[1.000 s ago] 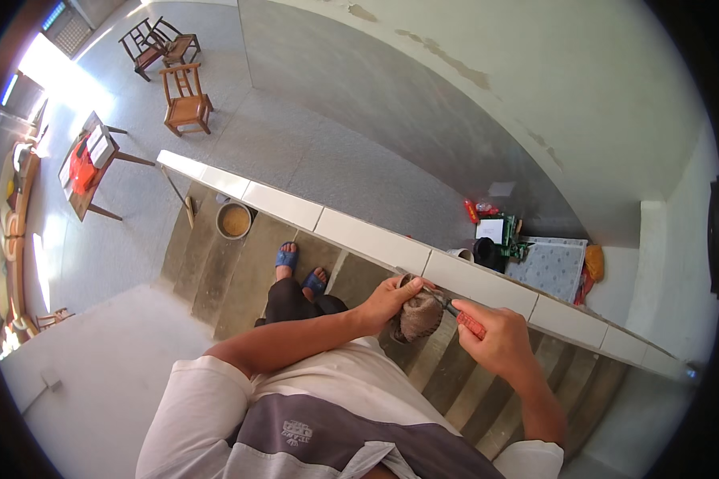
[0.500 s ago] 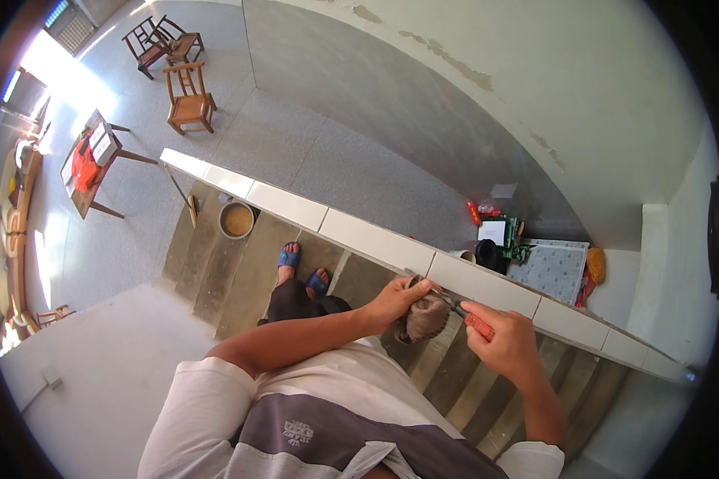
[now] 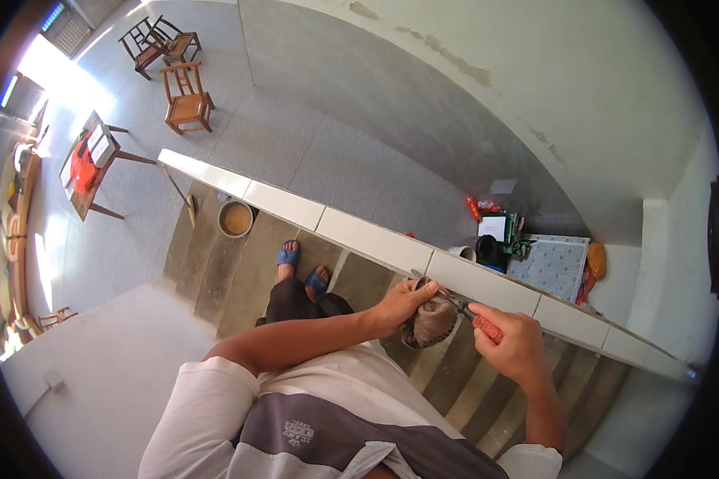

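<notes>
My left hand [image 3: 404, 307] is closed on what looks like a brown, worn shoe [image 3: 434, 323], its thumb on top near one end. The shoe has a dark, rough edge and hangs over the stairs beside the tiled ledge. In my right hand [image 3: 513, 342] I grip a red-handled tool [image 3: 487, 327] with a dark metal head. That metal end meets the upper right side of the shoe; its exact tip is hard to make out.
The white-tiled ledge [image 3: 291, 204] runs diagonally past my hands. Below are the stairs [image 3: 256, 275], with a round pan of yellowish grain [image 3: 236, 218] on a step. Buckets and boxes [image 3: 494, 230] stand beyond the ledge. Chairs [image 3: 188, 104] and a table [image 3: 94, 172] are far left.
The shoe has turned slightly and shifted a little to the right. My right hand with the red-handled tool has also moved slightly right and down.
</notes>
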### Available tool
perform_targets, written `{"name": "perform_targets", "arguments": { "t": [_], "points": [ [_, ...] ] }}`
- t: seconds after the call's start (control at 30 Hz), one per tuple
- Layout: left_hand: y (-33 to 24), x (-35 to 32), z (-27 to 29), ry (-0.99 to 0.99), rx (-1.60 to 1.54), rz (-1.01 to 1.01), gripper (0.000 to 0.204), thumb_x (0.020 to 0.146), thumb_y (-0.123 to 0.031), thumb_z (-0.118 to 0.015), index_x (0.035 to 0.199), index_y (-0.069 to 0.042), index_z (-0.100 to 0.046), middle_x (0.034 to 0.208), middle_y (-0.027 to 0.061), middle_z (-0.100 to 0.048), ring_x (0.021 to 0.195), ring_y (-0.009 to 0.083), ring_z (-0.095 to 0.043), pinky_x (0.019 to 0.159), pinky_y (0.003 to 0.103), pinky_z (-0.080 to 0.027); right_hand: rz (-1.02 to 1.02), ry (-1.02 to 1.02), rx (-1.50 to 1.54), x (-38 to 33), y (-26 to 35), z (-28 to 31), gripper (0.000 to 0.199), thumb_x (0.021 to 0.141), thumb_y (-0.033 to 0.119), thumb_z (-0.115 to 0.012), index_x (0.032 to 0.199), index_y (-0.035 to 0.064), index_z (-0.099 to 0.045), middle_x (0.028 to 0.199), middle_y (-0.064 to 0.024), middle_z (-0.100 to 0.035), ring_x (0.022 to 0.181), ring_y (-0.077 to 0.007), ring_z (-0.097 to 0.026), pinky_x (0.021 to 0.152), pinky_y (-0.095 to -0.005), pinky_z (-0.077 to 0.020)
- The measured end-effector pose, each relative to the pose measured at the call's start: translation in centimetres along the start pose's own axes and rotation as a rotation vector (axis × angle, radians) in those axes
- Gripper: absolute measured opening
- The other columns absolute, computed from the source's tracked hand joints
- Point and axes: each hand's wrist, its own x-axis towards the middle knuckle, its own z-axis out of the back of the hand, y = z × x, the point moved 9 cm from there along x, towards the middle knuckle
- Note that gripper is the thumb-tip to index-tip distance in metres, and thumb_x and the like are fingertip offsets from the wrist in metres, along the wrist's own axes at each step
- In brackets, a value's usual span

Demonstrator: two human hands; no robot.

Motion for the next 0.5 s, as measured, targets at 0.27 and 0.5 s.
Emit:
{"name": "perform_targets", "arguments": {
  "t": [0.27,0.5],
  "points": [
    [-1.3,-0.8,-1.0,0.076,-0.012,-0.058,0.035,0.1,-0.035,-0.049,0.113,-0.005,-0.062,0.103,0.0028,-0.066,0.094,0.0101,-0.061,0.085,0.028,-0.05,0.023,0.018,-0.001,0.2,0.5,-0.2,0.032,0.073,0.012,-0.069,0.104,0.0124,-0.07,0.077,-0.011,-0.068,0.068,-0.03,-0.065,0.065,-0.0386,-0.051],
    [-1.1,-0.7,-1.7,0.097,-0.015,-0.08,0.037,0.1,-0.036,-0.049,0.115,-0.005,-0.061,0.107,0.0033,-0.065,0.097,0.0105,-0.06,0.088,0.029,-0.049,0.023,-0.002,-0.036,-0.3,0.0,-0.1,0.032,0.073,0.012,-0.068,0.104,0.0138,-0.069,0.071,-0.0106,-0.066,0.063,-0.0292,-0.063,0.063,-0.0386,-0.0499]
  ]
}}
